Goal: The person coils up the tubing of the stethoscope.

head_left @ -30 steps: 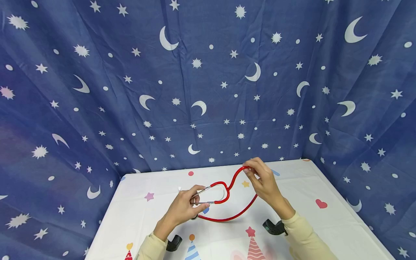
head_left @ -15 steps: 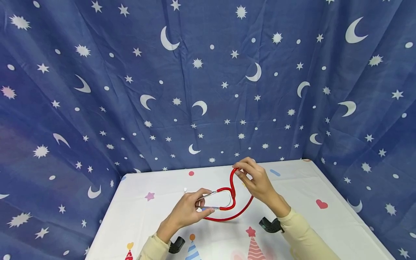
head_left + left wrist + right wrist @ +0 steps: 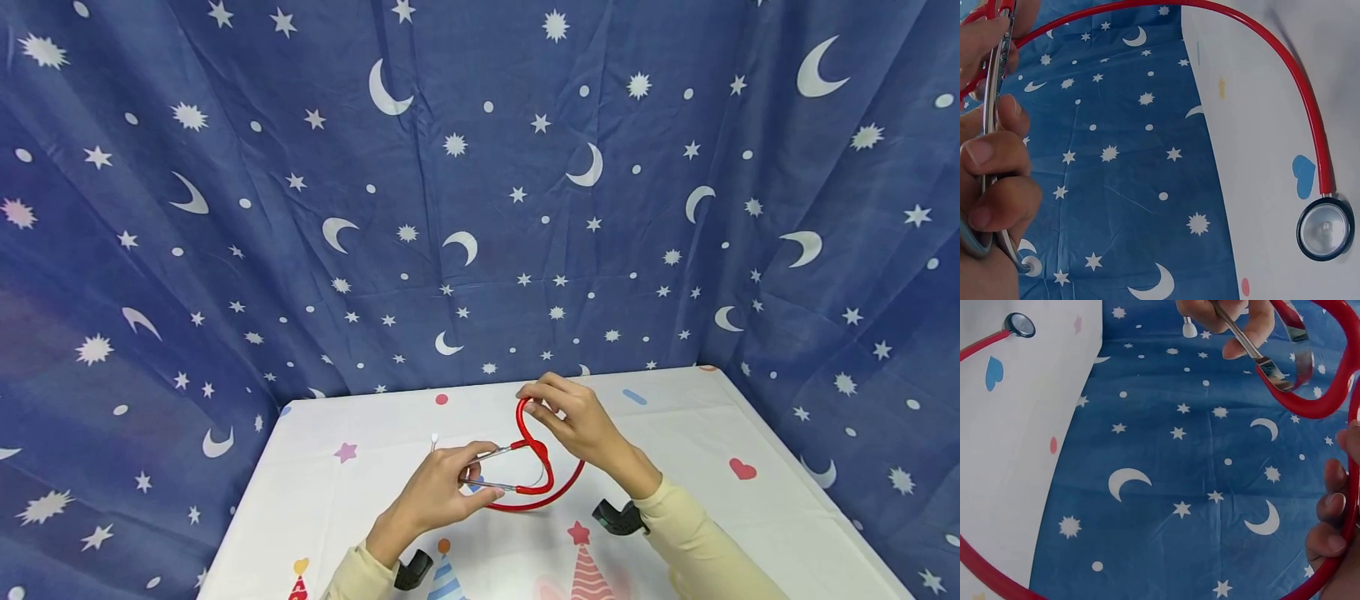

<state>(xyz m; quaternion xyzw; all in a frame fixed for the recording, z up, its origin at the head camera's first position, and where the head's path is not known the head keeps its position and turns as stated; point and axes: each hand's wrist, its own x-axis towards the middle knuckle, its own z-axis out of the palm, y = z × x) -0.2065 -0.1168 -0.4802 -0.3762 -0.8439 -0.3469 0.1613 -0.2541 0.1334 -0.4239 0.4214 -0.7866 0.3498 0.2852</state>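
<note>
A stethoscope with red tubing (image 3: pixel 536 490) and silver metal ear tubes is held up over the table between both hands. My left hand (image 3: pixel 441 492) grips the ear tubes; one white eartip (image 3: pixel 434 437) pokes out behind it. The right hand (image 3: pixel 573 421) pinches the red tubing past the Y-joint, where it bends up into an arch. In the right wrist view, fingers (image 3: pixel 1327 540) curl along that tubing. From there the tube loops down and round toward the left hand. Its round chestpiece (image 3: pixel 1325 229), dark-rimmed with a pale face, hangs at the tube's end in the left wrist view.
The table wears a white cloth (image 3: pixel 675 442) printed with stars, hearts and party hats. A blue curtain (image 3: pixel 480 208) with moons and stars stands behind and at both sides. Dark camera mounts (image 3: pixel 413 571) sit at both wrists.
The right hand has moved left and slightly down with the tubing, closer to the left hand. The left hand has shifted a little right and down. The tubing's arch has grown tighter.
</note>
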